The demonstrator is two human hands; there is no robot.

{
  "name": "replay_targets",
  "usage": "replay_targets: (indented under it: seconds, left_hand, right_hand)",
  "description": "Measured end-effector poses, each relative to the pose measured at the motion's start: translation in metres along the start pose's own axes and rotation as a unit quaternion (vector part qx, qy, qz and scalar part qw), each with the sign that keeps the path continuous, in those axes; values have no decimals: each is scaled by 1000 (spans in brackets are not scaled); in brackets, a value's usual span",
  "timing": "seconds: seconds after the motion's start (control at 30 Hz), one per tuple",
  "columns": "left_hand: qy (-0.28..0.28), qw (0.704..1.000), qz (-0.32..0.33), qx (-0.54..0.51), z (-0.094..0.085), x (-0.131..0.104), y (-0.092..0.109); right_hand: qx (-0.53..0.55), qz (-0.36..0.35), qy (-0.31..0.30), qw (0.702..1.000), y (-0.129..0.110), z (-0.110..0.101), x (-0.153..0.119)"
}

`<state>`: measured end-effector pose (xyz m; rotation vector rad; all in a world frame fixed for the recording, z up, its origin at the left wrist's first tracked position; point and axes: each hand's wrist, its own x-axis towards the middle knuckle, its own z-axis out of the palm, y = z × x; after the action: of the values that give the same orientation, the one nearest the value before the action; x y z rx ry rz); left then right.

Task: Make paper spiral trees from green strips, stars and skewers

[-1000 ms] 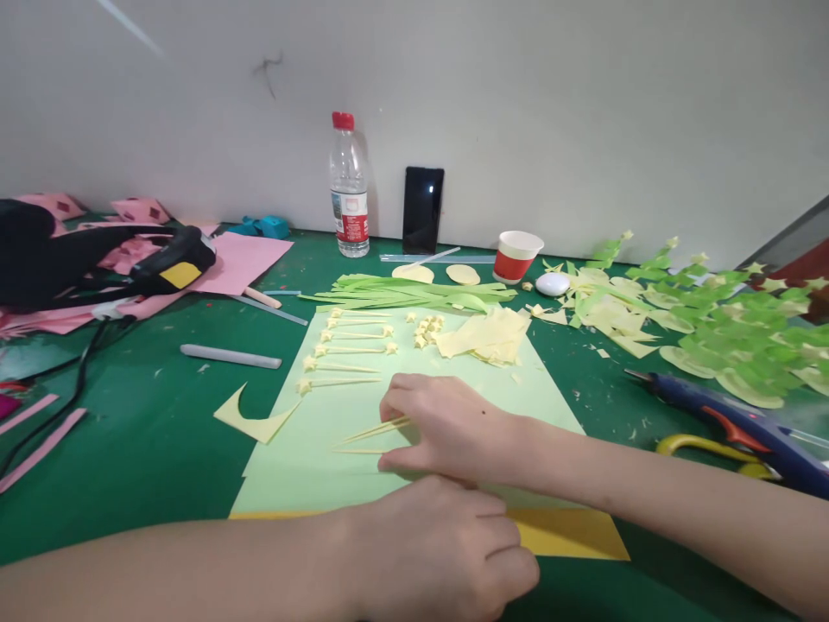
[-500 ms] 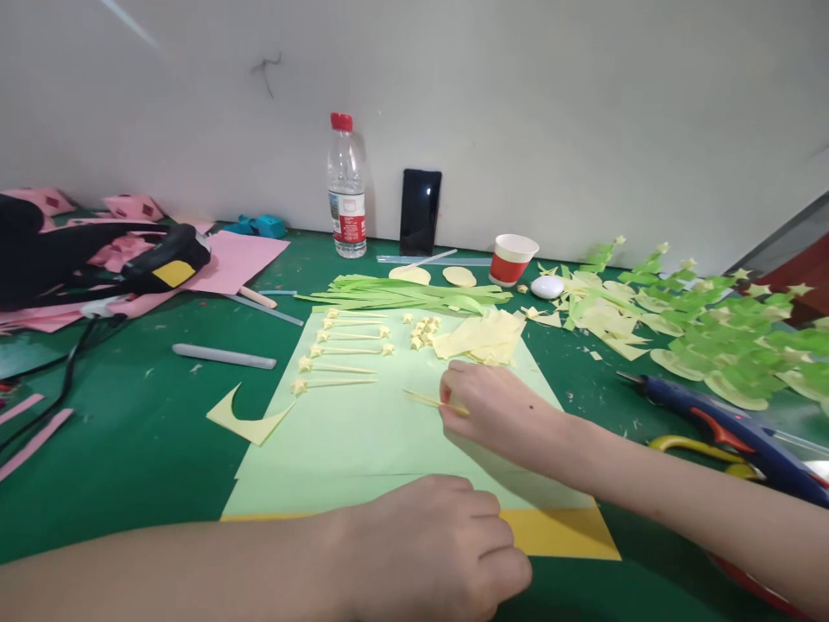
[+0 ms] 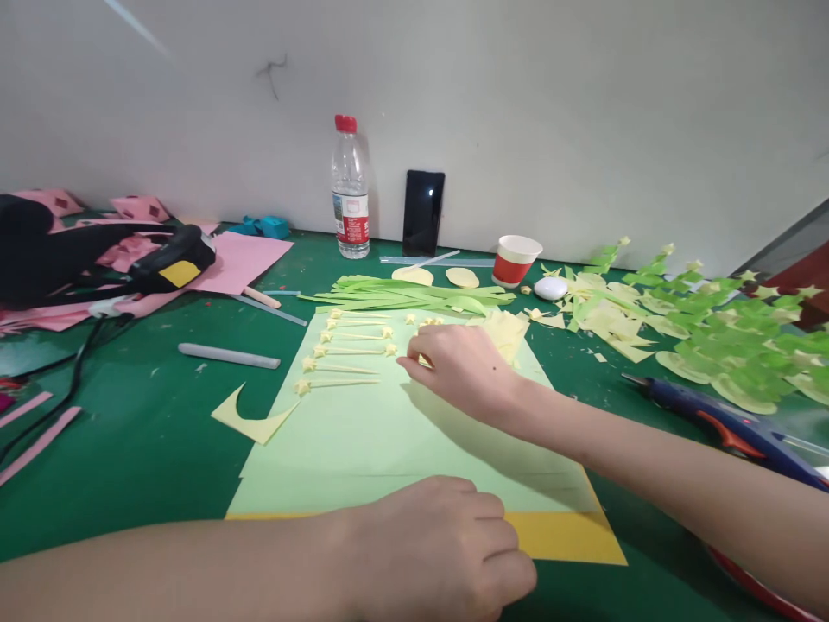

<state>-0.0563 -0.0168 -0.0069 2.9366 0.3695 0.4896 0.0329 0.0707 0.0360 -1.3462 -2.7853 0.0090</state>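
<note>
Pale yellow paper stars [image 3: 309, 364] — mint green sheet [image 3: 363, 432] — red-and-white cup [image 3: 516, 269]

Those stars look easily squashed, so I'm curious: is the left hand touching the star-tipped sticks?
Apart. The head view shows pale green paper lying plainly between the left hand and the star-tipped sticks.

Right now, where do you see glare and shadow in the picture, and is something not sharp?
In the head view, a small bright reflection on the black phone and a pale streak on the wall, upper left; in the head view, a soft shadow below the right hand on the pale green paper; in the head view, small print on the bottle is unreadable.
</note>
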Motion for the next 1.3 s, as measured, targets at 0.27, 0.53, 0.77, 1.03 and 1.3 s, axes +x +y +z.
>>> replay_targets:
  seconds: [0.27,0.53,0.77,1.03,1.3]
  left_hand:
    - [-26,1000,-16,3,-3,3,2]
    - [-19,999,-20,21,-3,3,4]
    - [-11,999,-7,34,-2,-1,3]
    - [27,998,-42,26,-6,0,3]
    - [81,959,-265,64,-57,33,-89]
  right_hand:
    - [67,-131,-2,989,-18,-5,41]
    - [90,-146,-37,985,-47,22,48]
    - [237,-95,40,966,-30,0,17]
    - [467,126,97,870,37,-28,-84]
    - [510,282,118,804,79,-9,-131]
